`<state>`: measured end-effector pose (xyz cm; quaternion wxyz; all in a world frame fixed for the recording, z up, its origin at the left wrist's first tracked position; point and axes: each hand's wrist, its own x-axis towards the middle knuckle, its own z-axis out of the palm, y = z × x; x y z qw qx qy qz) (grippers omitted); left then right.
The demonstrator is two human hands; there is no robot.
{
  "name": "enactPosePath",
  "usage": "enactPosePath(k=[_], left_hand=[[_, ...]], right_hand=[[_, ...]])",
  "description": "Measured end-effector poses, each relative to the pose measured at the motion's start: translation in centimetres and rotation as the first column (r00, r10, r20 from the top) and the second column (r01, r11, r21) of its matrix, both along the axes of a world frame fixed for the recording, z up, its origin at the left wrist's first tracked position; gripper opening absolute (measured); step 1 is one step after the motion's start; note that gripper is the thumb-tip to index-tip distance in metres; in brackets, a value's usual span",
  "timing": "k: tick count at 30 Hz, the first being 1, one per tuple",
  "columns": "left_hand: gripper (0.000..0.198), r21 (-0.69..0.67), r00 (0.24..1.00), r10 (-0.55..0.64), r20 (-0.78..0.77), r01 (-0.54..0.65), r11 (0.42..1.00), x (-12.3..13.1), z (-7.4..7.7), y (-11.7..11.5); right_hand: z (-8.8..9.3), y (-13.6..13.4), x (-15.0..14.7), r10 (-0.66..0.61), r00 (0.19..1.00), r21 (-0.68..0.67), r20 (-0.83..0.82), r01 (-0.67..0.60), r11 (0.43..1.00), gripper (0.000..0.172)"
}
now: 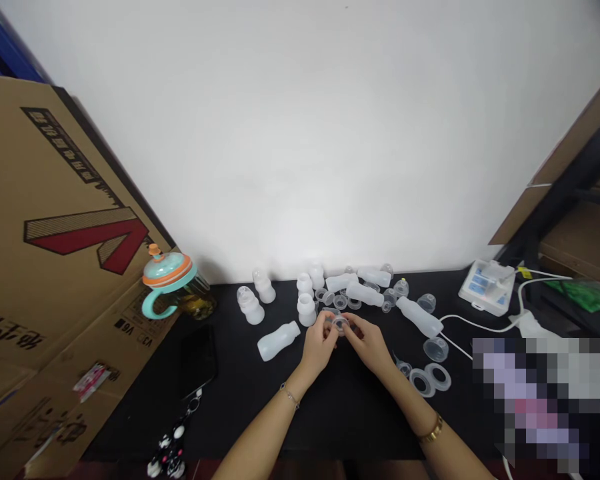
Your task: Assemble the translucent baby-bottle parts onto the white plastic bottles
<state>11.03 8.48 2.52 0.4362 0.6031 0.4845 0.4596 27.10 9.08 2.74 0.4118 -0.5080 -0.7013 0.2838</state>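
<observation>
My left hand (319, 345) and my right hand (369, 345) meet over the black table, fingers pinched on either side of a clear baby bottle collar ring (341, 323). Whether a nipple sits inside the ring is too small to tell. Just behind the hands stand open-necked white bottles (307, 311). A white bottle (279, 341) lies on its side to the left of my left hand. To the right of my right hand, translucent rings (422, 383) lie flat beside a small clear nipple (405, 369).
Two bottles with tops (251, 307) stand at the left. More bottles (365, 294) lie among clear parts at the back. A teal-handled jug (180, 283), a phone (198, 360) and a cardboard box (60, 200) are on the left. A power strip (486, 287) with white cables is on the right.
</observation>
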Motion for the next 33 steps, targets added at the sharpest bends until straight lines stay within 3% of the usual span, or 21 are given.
enactPosePath(k=[18,28,33], left_hand=[[0.013,-0.016,0.998,0.017,-0.060,-0.018,1.000,-0.08,0.59,0.19],[0.028,-0.032,0.995,0.073,0.064,-0.071,0.997,0.32,0.07,0.21],[0.037,0.002,0.995,0.044,-0.086,-0.044,0.999,0.23,0.30,-0.09]], right_hand=[[-0.11,-0.01,0.09,0.014,1.000,0.003,0.011,-0.014,1.000,0.036],[-0.30,0.28,0.01,-0.006,0.995,-0.048,-0.100,0.001,0.999,0.035],[-0.57,0.42,0.02,-0.030,0.992,-0.054,-0.119,0.024,0.998,0.036]])
